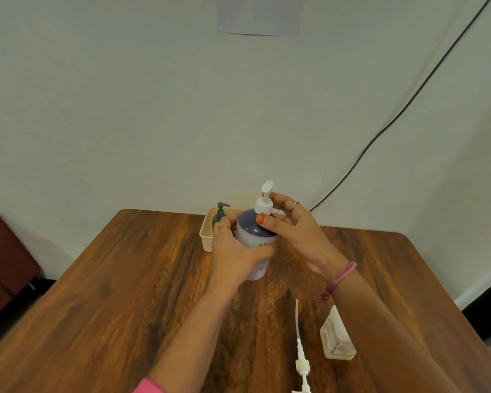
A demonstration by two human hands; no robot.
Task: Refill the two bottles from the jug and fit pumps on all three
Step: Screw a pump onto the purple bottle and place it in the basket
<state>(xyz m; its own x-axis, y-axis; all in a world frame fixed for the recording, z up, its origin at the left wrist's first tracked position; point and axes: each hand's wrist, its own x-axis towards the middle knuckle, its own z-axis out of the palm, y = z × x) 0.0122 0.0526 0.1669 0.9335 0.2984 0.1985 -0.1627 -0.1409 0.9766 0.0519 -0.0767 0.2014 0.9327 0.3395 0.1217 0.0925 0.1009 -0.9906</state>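
Left hand (234, 251) round bottle (255, 236) — right hand (292, 231) at pump (264, 198)

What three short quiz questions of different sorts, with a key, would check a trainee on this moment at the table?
1. True or false: the left hand grips the body of the large bottle.
2. Multiple choice: where is the small green bottle? A) in the basket B) lying on the table C) in the right hand
3. Fill the gap: the spare white pump lies on the table beside a small ____ bottle.

Key:
1. True; the right hand's fingers are at the pump head on top.
2. A
3. Clear; it lies on its side near the right forearm.
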